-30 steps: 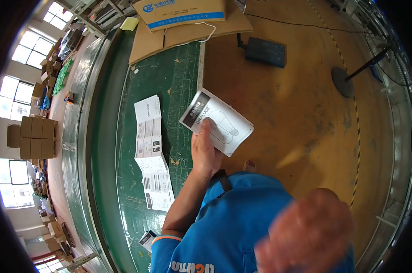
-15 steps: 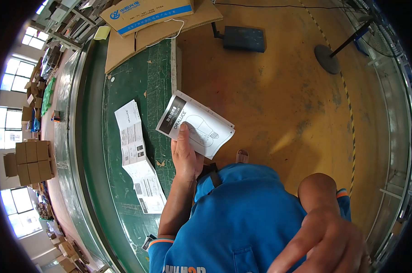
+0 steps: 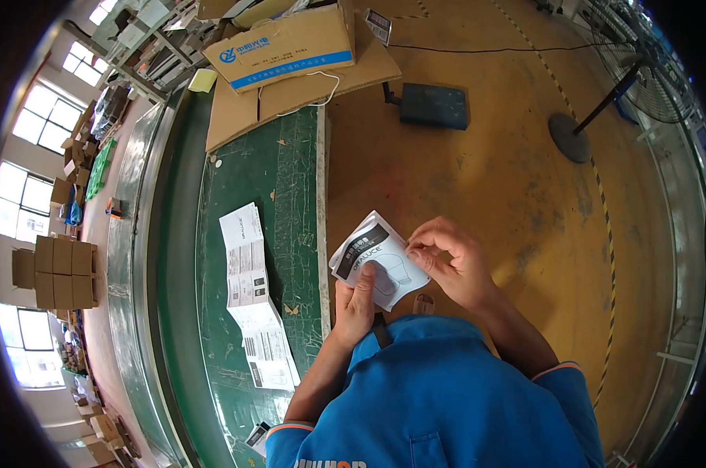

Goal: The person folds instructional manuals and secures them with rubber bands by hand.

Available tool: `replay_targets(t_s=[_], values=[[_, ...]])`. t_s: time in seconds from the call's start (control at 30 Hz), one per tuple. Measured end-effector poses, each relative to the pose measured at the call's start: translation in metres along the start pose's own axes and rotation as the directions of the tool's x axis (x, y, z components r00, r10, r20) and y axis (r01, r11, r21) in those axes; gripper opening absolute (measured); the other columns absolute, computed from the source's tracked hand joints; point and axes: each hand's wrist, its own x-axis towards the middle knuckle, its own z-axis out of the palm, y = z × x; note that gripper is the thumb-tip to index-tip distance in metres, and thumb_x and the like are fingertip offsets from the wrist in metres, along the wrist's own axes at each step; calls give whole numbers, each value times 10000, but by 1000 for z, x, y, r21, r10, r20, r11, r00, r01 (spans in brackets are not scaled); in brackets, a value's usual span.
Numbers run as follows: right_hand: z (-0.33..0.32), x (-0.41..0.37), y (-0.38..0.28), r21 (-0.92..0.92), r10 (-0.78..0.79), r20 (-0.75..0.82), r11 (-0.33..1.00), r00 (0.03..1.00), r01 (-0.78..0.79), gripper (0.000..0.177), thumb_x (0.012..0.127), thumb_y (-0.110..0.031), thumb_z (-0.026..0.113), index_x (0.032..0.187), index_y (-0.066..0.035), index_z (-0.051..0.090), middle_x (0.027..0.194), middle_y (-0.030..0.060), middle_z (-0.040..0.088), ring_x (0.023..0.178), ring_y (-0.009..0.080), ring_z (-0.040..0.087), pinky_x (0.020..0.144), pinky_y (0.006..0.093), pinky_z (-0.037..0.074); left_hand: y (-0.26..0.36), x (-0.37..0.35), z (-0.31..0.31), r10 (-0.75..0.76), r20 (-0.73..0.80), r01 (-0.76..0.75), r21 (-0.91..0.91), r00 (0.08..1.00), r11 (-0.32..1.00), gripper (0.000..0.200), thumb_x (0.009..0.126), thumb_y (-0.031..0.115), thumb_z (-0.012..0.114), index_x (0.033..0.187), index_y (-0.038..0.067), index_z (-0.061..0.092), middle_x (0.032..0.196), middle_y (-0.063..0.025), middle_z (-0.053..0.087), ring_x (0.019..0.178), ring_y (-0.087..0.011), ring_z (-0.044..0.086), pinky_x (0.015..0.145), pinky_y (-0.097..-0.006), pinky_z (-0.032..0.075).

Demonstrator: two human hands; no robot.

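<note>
My left hand (image 3: pixel 356 303) grips a white printed instruction leaflet (image 3: pixel 390 274) from below, thumb across its front. The leaflet has a dark band, the word ORALUCE and a light bulb drawing. It bends slightly, and more than one layer shows along its upper left edge. At its right edge, the thumb and forefinger of my right hand (image 3: pixel 461 269) are pinched together on the paper. On the green tabletop (image 3: pixel 294 203) to the left lies a long unfolded stack of printed leaflets (image 3: pixel 251 273), creased across.
A cardboard box (image 3: pixel 290 56) with a blue stripe rests on a cardboard sheet (image 3: pixel 236 129) at the table's far end. Beyond the table edge, a dark flat platform (image 3: pixel 433 106) and a pedestal fan (image 3: pixel 571 139) stand on the floor. Stacked cartons (image 3: pixel 63 273) are far left.
My right hand has come up from the lower right to the leaflet's right edge. My left hand has moved the leaflet right and slightly down in view. The camera view has shifted.
</note>
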Motion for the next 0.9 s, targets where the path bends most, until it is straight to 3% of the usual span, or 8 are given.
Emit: replay_targets(t_s=[0.07, 0.2, 0.27, 0.33, 0.53, 0.63, 0.7, 0.9], values=[[-3, 1, -1, 34, 54, 9, 998, 999, -54, 58, 772, -10, 596, 830, -3, 592, 870, 64, 552, 755, 115, 544, 623, 233, 449, 7, 0, 3, -32, 10, 32, -2, 999, 1000, 323, 916, 285, 402, 1059, 12, 496, 944, -43, 546, 862, -101, 500, 741, -241, 413], [-6, 4, 6, 51, 46, 56, 998, 997, -49, 87, 760, 12, 602, 847, 4, 594, 877, 61, 549, 772, 112, 539, 648, 231, 449, 7, 1, 5, 56, 7, -56, 65, 998, 996, 323, 916, 275, 404, 1041, -4, 507, 937, -51, 552, 864, -112, 500, 754, -248, 408], [-6, 4, 11, 71, 54, 71, 996, 996, -59, 97, 757, 22, 602, 852, 11, 593, 891, 64, 544, 786, 113, 536, 652, 232, 450, 3, 0, 3, -28, 20, 28, -16, 999, 999, 311, 919, 257, 398, 1050, -3, 508, 943, -53, 557, 876, -111, 500, 759, -247, 405], [-6, 3, 16, 224, 102, 108, 967, 989, -125, 105, 754, 28, 604, 859, 30, 589, 925, 73, 527, 819, 117, 527, 664, 240, 456, 2, 0, 2, -6, 38, 6, -11, 999, 1000, 304, 921, 248, 396, 1055, -2, 506, 947, -52, 557, 879, -110, 499, 760, -247, 405], [-11, 7, 15, 278, 202, 209, 926, 957, -256, 91, 760, 24, 603, 841, 54, 577, 933, 76, 513, 810, 119, 519, 669, 237, 451, 10, -1, 2, 56, 97, -62, 62, 994, 996, 291, 922, 228, 390, 1065, 0, 502, 948, -46, 553, 876, -107, 495, 763, -244, 402], [-10, 6, 15, 254, 188, 189, 939, 964, -233, 118, 759, -36, 630, 840, 41, 592, 910, 53, 532, 790, 94, 531, 656, 210, 453, 9, -4, 3, 47, 90, -53, 66, 995, 996, 296, 922, 233, 393, 1073, 1, 498, 961, -47, 550, 883, -106, 491, 766, -245, 401], [-10, 6, 15, 255, 185, 192, 939, 964, -231, 113, 759, -36, 630, 831, 41, 591, 909, 51, 532, 782, 89, 531, 657, 206, 451, 7, -5, 2, -15, 82, 16, -8, 997, 1000, 305, 920, 242, 397, 1084, 3, 493, 972, -45, 546, 891, -106, 488, 772, -245, 400], [-9, 4, 12, 277, 186, 181, 932, 966, -232, 86, 760, -23, 625, 817, 32, 590, 896, 43, 540, 759, 69, 528, 652, 200, 446, 7, -7, 4, -22, 82, 29, -95, 996, 995, 311, 911, 242, 423, 1098, 2, 488, 989, -45, 545, 901, -106, 494, 777, -241, 404]])
